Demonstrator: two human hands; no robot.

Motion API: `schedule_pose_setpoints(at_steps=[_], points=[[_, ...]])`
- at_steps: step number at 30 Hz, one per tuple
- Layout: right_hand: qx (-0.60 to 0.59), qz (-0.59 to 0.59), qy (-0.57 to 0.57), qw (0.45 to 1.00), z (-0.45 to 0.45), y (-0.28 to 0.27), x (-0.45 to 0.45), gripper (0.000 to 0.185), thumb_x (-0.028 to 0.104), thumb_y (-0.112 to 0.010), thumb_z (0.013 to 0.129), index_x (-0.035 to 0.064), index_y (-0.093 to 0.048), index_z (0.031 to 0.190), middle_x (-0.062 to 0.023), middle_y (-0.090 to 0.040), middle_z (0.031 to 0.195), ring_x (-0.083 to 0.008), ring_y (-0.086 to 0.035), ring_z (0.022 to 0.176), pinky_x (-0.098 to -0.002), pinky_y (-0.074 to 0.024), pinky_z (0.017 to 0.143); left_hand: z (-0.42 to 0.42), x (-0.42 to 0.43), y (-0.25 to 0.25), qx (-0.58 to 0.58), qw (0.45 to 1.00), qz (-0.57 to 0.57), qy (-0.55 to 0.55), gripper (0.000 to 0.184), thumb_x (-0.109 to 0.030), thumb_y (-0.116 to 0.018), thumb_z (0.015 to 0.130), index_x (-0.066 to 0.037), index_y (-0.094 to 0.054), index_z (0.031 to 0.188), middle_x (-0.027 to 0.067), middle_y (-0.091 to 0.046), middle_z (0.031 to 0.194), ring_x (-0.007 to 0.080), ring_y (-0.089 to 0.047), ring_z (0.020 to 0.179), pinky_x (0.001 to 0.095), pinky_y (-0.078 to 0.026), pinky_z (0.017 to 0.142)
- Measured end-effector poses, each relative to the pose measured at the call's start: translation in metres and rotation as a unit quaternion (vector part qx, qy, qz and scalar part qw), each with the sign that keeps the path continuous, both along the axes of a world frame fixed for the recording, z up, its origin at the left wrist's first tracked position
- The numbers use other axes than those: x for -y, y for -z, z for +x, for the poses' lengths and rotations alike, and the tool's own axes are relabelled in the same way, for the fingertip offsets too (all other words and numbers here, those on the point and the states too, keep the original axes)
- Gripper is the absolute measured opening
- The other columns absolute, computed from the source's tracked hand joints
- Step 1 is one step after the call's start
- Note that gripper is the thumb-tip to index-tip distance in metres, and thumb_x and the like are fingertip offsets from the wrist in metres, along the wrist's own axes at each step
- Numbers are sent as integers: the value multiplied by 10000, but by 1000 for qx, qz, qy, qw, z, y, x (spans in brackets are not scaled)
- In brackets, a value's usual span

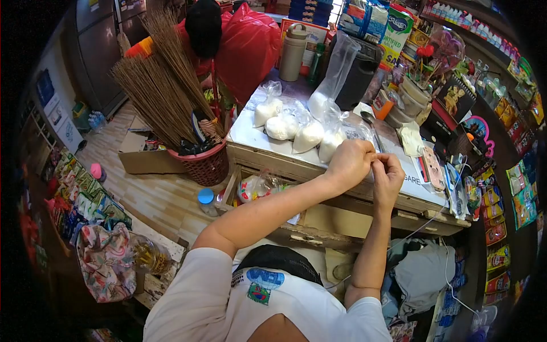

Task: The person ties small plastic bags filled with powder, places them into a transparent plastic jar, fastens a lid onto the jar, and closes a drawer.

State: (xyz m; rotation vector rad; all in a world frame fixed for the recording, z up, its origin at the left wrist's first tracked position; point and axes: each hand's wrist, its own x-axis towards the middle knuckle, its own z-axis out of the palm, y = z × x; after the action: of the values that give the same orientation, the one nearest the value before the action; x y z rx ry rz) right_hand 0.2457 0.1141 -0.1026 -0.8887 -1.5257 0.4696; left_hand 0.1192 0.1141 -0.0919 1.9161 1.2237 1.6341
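Note:
My left hand and my right hand meet over the front edge of the white-topped table. Fingertips of both are pinched together, and what they hold is too small to make out. Just left of them stand several knotted clear bags of white powder, among them one bag near the edge and another at the far left. Behind these, a tall clear bag with white powder at its bottom stands with its top upright. A dark spoon lies behind my hands.
A beige tumbler and a black container stand at the back. Left of the table, stick brooms rise from a red basket. An open drawer juts out below. A phone lies to the right.

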Motion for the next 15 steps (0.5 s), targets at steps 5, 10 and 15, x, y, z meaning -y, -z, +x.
schedule_pose_setpoints(at_steps=[5, 10, 15], points=[[116, 161, 72, 977, -5, 6, 2, 23, -10, -568, 833, -33, -566, 832, -62, -553, 790, -150, -498, 726, -274, -423, 683, 1, -8, 1, 6, 999, -29, -22, 178, -135, -626, 791, 32, -684, 816, 211, -653, 724, 339, -652, 666, 398, -501, 632], [70, 171, 28, 982, -8, 13, 1, 61, 0, -590, 849, -23, -534, 846, -52, -527, 805, -154, -482, 766, -267, -414, 708, -5, -11, -3, -12, 998, -65, -19, 190, -147, -624, 787, 29, -686, 821, 202, -658, 721, 313, -655, 680, 382, -501, 638], [-76, -18, -100, 992, 4, 11, -3, 85, 24, -630, 849, 7, -551, 823, -6, -534, 798, -96, -476, 740, -216, -390, 688, -16, -15, -4, -20, 985, -128, 113, 162, -114, -628, 767, 37, -672, 806, 176, -651, 757, 290, -648, 730, 366, -497, 661]])
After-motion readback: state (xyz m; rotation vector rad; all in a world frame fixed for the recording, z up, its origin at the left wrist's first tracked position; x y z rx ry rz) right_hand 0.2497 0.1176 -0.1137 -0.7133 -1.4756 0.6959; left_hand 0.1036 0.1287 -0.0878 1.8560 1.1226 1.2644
